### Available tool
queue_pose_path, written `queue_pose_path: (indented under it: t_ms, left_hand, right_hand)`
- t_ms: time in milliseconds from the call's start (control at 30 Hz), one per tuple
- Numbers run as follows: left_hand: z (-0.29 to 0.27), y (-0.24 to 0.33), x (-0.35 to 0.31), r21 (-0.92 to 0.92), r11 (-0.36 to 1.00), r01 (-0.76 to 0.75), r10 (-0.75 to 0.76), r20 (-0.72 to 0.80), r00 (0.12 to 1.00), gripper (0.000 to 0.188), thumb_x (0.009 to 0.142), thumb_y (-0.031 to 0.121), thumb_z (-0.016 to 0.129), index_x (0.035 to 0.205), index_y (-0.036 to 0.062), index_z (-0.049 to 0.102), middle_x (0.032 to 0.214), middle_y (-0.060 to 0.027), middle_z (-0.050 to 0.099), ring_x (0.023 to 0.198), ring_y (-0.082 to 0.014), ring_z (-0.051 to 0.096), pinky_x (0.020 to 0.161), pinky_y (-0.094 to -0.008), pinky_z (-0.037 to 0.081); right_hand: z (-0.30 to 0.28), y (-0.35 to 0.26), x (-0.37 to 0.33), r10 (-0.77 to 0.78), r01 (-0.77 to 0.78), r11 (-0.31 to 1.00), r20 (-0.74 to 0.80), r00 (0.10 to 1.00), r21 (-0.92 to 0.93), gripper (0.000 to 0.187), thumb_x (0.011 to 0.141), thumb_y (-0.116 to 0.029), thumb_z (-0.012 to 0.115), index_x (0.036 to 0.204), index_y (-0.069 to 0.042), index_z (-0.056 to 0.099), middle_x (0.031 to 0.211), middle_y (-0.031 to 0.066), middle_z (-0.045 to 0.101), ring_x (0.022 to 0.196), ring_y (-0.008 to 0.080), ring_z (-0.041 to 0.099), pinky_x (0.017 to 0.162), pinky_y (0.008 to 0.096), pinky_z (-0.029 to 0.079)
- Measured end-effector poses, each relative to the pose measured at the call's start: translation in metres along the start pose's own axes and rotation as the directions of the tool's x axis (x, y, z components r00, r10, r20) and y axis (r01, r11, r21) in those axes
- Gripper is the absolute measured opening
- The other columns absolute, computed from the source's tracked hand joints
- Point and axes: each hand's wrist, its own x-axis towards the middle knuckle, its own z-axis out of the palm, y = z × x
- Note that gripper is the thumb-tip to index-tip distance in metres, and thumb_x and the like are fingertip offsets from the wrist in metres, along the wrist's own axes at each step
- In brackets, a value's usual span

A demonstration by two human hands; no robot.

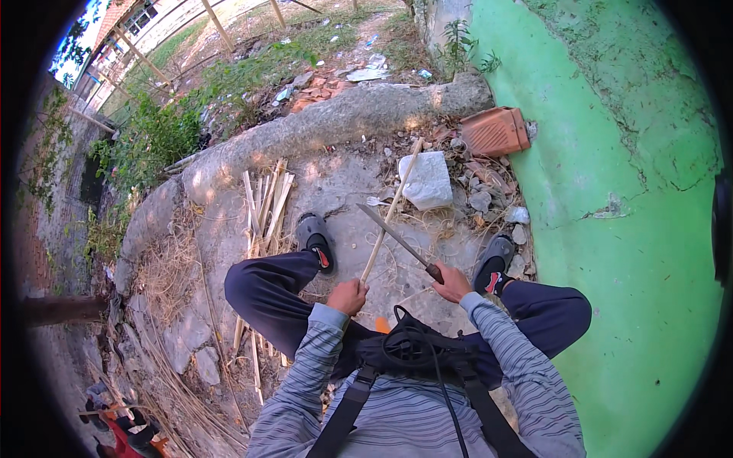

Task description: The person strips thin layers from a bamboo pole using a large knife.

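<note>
Two hands are holding things here. The left hand (pixel 347 298) is closing firmly around the near end of a pale stick (pixel 376 256), and the right hand (pixel 453 283) is being clamped on the handle of a knife (pixel 408 248). The stick is pointing forward, slightly to the right, and its far part is passing in front of a white block (pixel 431 181); whether it is resting there, I cannot tell. The knife is crossing the stick around its middle, but contact is not showing surely.

The step in hand seems to be knife work on the stick; the next stroke would be needing a steady left hand and a low angle, leading away from that hand.

On the right, a green wall (pixel 611 305) is standing just beyond the right shoe (pixel 496 256), limiting a wide swing. The left shoe (pixel 315 240) and some strips (pixel 267 202) are bordering the left. Between strips and block, the ground (pixel 324 183) is offering more room.
</note>
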Motion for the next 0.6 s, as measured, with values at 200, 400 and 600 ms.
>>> queue_pose_path:
  t_ms: [200,400,600]
  left_hand:
    - [0.003,0.003,-0.006,0.073,0.997,0.035,-0.032,-0.032,0.999,0.048,0.103,0.044,0.056,0.099,-0.0033,0.066,0.088,-0.0307,0.069,0.087,-0.0509,0.068,0.079,-0.0597,0.052]
    - [-0.006,0.009,-0.019,0.015,0.996,0.083,-0.084,0.073,0.994,0.062,0.106,0.053,0.046,0.102,-0.0052,0.067,0.097,-0.0341,0.07,0.096,-0.0542,0.067,0.088,-0.061,0.051]
    - [-0.01,0.009,-0.023,-0.023,0.989,0.148,-0.143,0.166,0.976,0.065,0.107,0.053,0.045,0.102,-0.0074,0.068,0.097,-0.0358,0.07,0.097,-0.0544,0.067,0.087,-0.0608,0.051]
  right_hand:
    - [-0.007,-0.008,-0.007,-0.056,0.055,0.998,0.056,0.997,0.023,0.047,0.086,-0.036,0.073,0.122,-0.009,0.061,0.089,0.027,0.071,0.086,0.0485,0.07,0.077,0.0531,0.056]
    - [-0.017,-0.006,-0.003,-0.051,0.046,0.994,0.054,0.997,0.099,0.054,0.094,-0.056,0.068,0.113,-0.005,0.066,0.086,0.0223,0.073,0.079,0.0447,0.071,0.074,0.0493,0.056]
    - [-0.012,-0.016,-0.011,-0.094,0.093,0.995,0.077,0.993,0.021,0.051,0.098,-0.056,0.065,0.108,-0.006,0.065,0.081,0.0204,0.072,0.077,0.0432,0.071,0.072,0.0495,0.054]
